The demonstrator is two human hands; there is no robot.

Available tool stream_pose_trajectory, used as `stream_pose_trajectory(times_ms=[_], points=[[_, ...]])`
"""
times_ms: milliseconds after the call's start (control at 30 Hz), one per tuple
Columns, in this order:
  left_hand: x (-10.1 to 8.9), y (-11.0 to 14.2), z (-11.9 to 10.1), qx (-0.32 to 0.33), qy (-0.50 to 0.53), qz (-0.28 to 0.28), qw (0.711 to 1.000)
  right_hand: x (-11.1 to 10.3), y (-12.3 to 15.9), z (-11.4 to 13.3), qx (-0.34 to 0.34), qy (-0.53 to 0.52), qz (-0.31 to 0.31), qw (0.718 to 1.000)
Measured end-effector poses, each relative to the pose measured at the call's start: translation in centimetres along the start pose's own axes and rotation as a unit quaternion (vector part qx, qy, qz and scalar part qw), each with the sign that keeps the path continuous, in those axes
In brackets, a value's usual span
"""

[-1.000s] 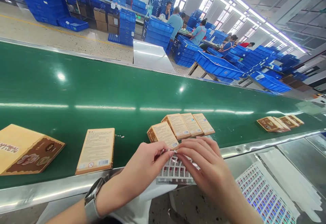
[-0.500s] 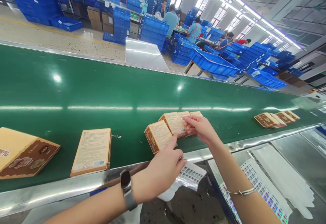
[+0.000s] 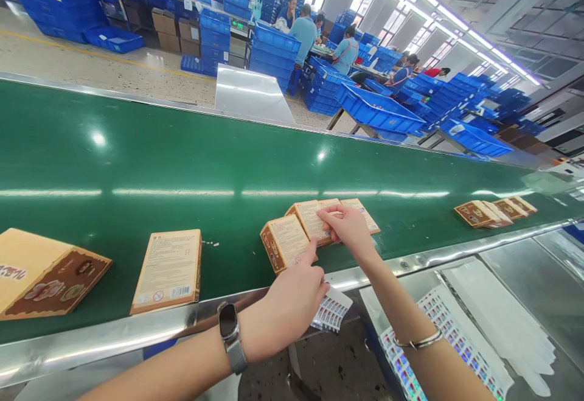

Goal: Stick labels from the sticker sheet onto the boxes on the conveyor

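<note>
My left hand (image 3: pixel 294 303) reaches over the metal edge, its index finger stretched onto the nearest tan-and-brown printed box (image 3: pixel 285 240). Its other fingers are curled on a sheet of small shiny stickers (image 3: pixel 335 310) hanging below the hand. My right hand (image 3: pixel 349 230) is pinched, fingertips against the top face of the second box (image 3: pixel 306 215) in the row. Whatever sits under those fingertips is hidden now; a tiny shiny sticker showed there a moment ago. Further boxes, among them the end box (image 3: pixel 367 215), lie partly behind my right hand.
The boxes lie on a green conveyor belt (image 3: pixel 182 151) with a metal rim (image 3: pixel 91 346). A single box (image 3: pixel 168 267) and a larger one (image 3: pixel 41 273) lie left; another row (image 3: pixel 474 213) lies far right. More sticker sheets (image 3: pixel 449 322) rest lower right. People sit among blue crates beyond.
My right fingertips have moved slightly left and down onto the second box, uncovering more of the end box. The shiny sticker at them is no longer visible. My left index finger stays on the nearest box.
</note>
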State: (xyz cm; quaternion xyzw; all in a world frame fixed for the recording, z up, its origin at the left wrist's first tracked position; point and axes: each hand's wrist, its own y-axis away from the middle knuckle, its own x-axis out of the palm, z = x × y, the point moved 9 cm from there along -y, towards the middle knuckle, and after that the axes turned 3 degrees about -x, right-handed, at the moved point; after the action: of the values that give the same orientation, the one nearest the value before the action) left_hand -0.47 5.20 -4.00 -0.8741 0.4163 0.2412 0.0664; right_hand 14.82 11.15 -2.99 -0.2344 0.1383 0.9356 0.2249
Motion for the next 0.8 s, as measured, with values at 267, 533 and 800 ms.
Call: stream_pose_trajectory(times_ms=[267, 533, 800], points=[[0.0, -1.0, -0.8, 0.008, 0.07, 0.006, 0.997, -1.7, -1.5, -0.6, 0.013, 0.019, -0.036, 0.999], [-3.4, 1.8, 0.2, -0.04, 0.196, -0.052, 0.978, -0.2, 8.4, 6.2, -0.28, 0.1, 0.177, 0.938], [-2.6, 2.9, 0.6, -0.096, 0.376, 0.022, 0.921, 0.2, 13.5, 8.7, -0.484, 0.208, 0.055, 0.848]])
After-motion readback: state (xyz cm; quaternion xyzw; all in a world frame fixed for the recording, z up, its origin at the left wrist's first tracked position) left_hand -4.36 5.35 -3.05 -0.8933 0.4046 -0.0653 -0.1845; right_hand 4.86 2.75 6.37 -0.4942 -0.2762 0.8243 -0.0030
